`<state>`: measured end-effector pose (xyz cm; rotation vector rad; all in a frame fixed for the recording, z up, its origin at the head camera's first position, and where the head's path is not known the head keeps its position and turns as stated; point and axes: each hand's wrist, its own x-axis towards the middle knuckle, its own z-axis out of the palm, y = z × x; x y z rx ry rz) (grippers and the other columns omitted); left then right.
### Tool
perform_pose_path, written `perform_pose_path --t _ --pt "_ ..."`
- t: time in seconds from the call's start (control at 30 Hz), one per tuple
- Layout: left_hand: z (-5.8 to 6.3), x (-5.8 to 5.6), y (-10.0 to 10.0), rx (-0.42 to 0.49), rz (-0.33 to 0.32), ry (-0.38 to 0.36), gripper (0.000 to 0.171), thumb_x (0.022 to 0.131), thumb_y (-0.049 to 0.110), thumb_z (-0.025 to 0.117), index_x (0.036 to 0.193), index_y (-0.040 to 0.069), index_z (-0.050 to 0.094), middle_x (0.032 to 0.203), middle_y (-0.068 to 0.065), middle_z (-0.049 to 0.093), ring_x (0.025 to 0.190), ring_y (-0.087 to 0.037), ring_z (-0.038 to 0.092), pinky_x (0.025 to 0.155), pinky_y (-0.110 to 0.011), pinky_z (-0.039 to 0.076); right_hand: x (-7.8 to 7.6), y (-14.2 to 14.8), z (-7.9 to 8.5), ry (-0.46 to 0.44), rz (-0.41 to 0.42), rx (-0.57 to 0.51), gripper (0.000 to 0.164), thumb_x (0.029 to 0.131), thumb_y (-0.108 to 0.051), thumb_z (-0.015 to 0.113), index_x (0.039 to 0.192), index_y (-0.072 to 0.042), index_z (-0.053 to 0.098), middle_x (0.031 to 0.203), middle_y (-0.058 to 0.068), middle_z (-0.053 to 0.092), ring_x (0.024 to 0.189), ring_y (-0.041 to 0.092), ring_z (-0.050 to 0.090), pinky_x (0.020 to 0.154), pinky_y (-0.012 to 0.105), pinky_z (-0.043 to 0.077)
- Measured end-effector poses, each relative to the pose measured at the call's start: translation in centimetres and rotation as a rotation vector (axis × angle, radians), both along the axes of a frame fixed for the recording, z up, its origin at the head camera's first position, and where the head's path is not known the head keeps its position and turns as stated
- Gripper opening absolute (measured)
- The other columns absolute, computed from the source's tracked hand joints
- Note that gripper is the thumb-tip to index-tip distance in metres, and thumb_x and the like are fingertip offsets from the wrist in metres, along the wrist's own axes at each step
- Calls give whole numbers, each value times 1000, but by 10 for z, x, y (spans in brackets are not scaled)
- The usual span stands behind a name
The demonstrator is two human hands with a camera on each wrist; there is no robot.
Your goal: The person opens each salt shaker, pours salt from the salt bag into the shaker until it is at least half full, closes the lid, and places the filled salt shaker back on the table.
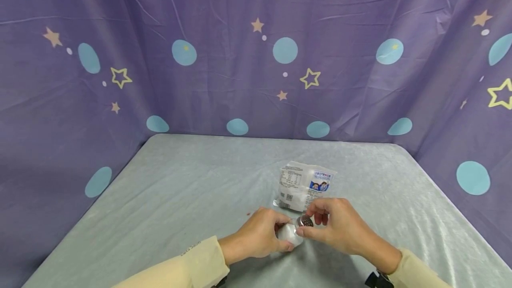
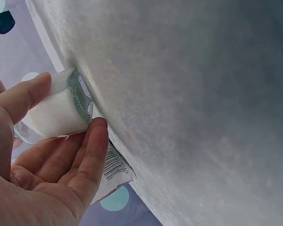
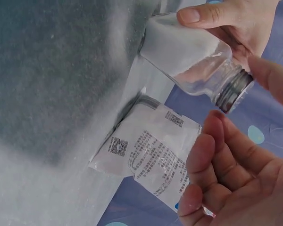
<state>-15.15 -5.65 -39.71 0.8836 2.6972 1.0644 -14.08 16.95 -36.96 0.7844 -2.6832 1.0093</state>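
Note:
A clear glass salt shaker [image 1: 290, 234] with white granules inside leans toward the right, its perforated metal cap [image 1: 306, 221] at the upper end. My left hand [image 1: 260, 233] grips the glass body, thumb on one side and fingers on the other. In the left wrist view the thick glass base of the shaker [image 2: 59, 113] shows between thumb and fingertips. My right hand [image 1: 340, 226] has its thumb and index finger at opposite sides of the cap. The right wrist view shows the cap [image 3: 234, 92] seated on the bottle neck, with the other fingers loosely curled below.
Just behind the hands stands a white printed plastic bag [image 1: 296, 186] with a barcode and a blue picture. A pale grey-blue cloth covers the table [image 1: 192, 177]. Purple curtain [image 1: 224, 70] with stars and dots encloses its back and sides. One tiny red speck lies left of the bag.

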Motion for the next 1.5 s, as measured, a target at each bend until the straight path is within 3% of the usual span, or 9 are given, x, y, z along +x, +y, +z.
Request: perform_pose_path --t 0.13,0.33,0.63,1.13,1.5 --pt "0 0 0 -3 4 -1 32 71 19 95 100 20 80 70 18 64 62 4 55 61 -20 44 0 2 1 -10 45 17 29 76 -43 90 92 -28 71 77 -16 60 70 6 56 62 24 47" --pt "1 0 0 -3 10 -7 35 71 20 95 103 21 81 72 18 66 63 4 56 65 -22 43 0 3 4 18 135 35 35 73 -20 92 104 -23 74 87 -20 64 75 7 59 67 26 48" --pt "1 0 1 -12 12 4 36 70 20 95 102 21 81 72 19 67 64 5 55 64 -22 43 -1 3 5 45 147 35 37 72 -11 90 101 -26 73 87 -20 64 75 7 59 69 25 47" --pt "1 -1 1 7 3 -45 35 71 16 94 103 16 80 74 16 67 65 3 57 61 -19 47 1 0 4 0 93 39 18 80 -27 88 87 -30 72 73 -19 58 68 6 57 60 23 46" --pt "2 0 1 -4 6 -34 34 71 17 95 102 18 80 75 16 68 66 4 57 61 -19 46 2 -1 2 2 23 52 18 81 -38 87 79 -33 70 67 -21 55 62 4 53 55 23 44"
